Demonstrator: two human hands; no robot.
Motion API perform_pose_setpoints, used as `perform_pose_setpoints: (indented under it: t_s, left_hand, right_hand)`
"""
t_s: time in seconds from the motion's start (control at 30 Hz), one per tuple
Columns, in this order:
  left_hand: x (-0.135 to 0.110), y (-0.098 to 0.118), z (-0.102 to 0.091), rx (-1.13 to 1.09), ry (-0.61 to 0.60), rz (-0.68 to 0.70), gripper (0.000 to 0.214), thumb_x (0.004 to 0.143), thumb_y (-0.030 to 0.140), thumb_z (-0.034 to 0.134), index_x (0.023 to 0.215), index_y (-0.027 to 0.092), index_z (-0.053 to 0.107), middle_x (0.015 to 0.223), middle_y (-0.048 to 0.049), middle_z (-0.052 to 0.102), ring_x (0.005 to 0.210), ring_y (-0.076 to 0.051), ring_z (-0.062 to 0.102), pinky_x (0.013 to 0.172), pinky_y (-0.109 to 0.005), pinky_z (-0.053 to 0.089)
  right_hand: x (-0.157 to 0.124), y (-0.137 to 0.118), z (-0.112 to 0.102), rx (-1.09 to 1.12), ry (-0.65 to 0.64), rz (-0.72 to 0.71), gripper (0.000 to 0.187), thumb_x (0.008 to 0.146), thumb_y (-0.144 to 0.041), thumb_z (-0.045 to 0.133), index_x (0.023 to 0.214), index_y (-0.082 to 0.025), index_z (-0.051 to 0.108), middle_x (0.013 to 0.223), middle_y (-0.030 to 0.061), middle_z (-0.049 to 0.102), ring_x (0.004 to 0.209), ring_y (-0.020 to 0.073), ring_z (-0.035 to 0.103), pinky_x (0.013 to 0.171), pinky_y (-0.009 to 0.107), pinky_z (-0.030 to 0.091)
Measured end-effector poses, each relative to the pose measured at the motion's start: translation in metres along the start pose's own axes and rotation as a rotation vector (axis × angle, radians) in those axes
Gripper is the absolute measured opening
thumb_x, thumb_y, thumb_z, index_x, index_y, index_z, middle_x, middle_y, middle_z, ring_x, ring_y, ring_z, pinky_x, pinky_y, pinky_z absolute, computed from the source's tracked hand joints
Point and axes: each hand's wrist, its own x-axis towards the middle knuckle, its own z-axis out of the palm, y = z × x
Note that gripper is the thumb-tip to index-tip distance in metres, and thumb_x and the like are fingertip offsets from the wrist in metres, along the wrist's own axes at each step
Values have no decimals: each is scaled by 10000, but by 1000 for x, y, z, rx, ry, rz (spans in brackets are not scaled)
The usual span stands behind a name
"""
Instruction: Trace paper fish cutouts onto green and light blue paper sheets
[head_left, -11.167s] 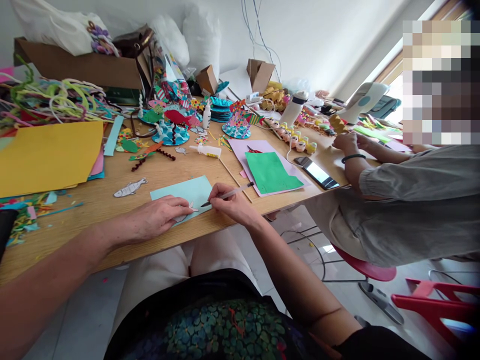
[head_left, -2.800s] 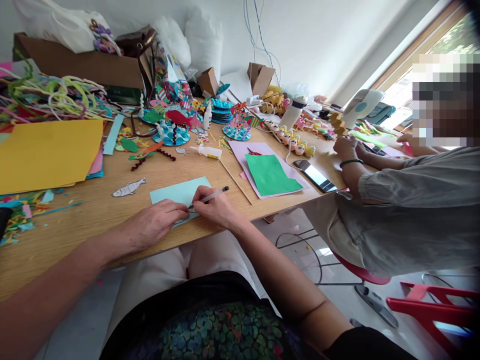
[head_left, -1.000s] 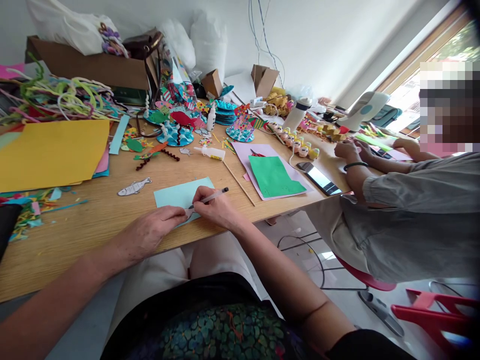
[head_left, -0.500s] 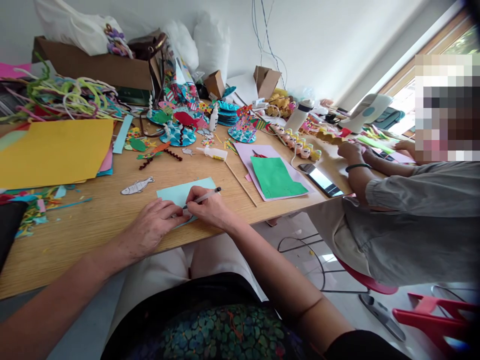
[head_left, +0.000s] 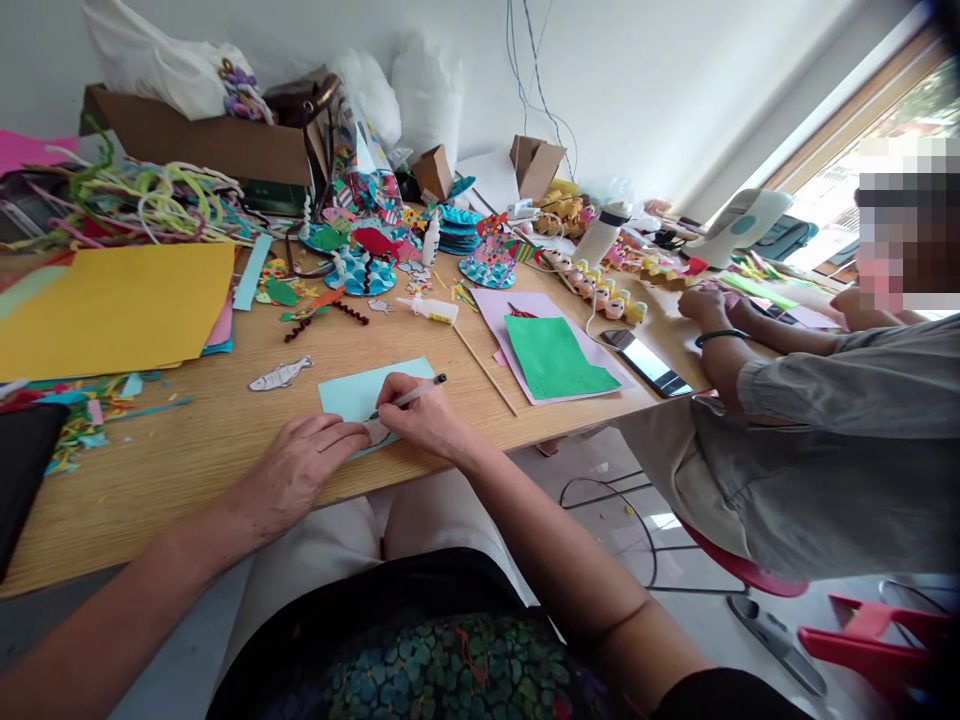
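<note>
A pen (head_left: 414, 393) with a clear barrel and black end is pinched in my right hand (head_left: 421, 418), its tip low over the light blue paper (head_left: 346, 392). On this paper, between my two hands, lies a small white paper cutout (head_left: 376, 431), partly covered by fingers. My left hand (head_left: 304, 455) rests with its fingers stretched flat, the fingertips pressing on the cutout's left side. To the upper left, a white fish cutout (head_left: 281, 374) with drawn lines lies on the wooden table (head_left: 225, 455).
Right of my hands lie a wooden stick (head_left: 486, 370), green paper (head_left: 559, 357) and a phone (head_left: 646, 362). A glue bottle (head_left: 435, 310) and paper fish crafts (head_left: 367, 262) are farther back. Yellow paper (head_left: 127, 310) lies left. A co-worker's arm (head_left: 720, 325) reaches over the table at right.
My left fingers have drawn back slightly to the left, uncovering more of the white cutout. The pen hand has barely moved. The whole view has shifted a little.
</note>
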Motion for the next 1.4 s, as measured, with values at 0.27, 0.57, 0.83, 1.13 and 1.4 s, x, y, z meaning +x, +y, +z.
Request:
perform_pose_setpoints:
  t_s: [0.27, 0.57, 0.83, 1.13, 1.4]
  left_hand:
    - [-4, 0, 1, -48, 1, -14, 386, 926, 166, 296, 1164, 210, 596, 1136, -37, 653, 1039, -200, 518, 901, -356, 400]
    - [-3, -1, 1, -35, 5, 3, 408, 904, 143, 306, 1184, 219, 593, 1129, -41, 652, 1022, -207, 510, 894, -353, 407]
    - [-6, -1, 7, -12, 54, -5, 425, 915, 150, 268, 1182, 211, 592, 1129, -41, 647, 1035, -213, 482, 916, -362, 377]
    - [-8, -2, 8, -16, 48, -15, 432, 894, 131, 293, 1195, 233, 586, 1124, -40, 652, 1024, -209, 496, 906, -365, 383]
    - [-9, -2, 8, -12, 12, -27, 442, 909, 141, 272, 1225, 241, 565, 1163, -29, 640, 1046, -206, 495, 913, -366, 382]
  right_hand:
    - [-1, -4, -1, -54, -28, 20, 44, 668, -158, 473, 646, -193, 488, 595, -45, 502, 566, 95, 443, 522, 201, 317]
    - [-1, -12, 1, -31, -84, 33, 20, 670, -180, 489, 659, -195, 493, 605, -42, 506, 572, 100, 447, 524, 212, 319]
    - [0, -10, 3, -22, -84, 41, 16, 677, -189, 502, 661, -192, 501, 606, -43, 520, 581, 99, 460, 518, 204, 323]
    - [0, -10, 4, 6, -86, 2, 40, 681, -167, 489, 648, -190, 488, 600, -50, 512, 578, 89, 462, 517, 191, 328]
    - [-2, -9, 3, 40, -62, -17, 52, 702, -165, 486, 657, -190, 491, 603, -48, 520, 574, 88, 472, 530, 190, 339]
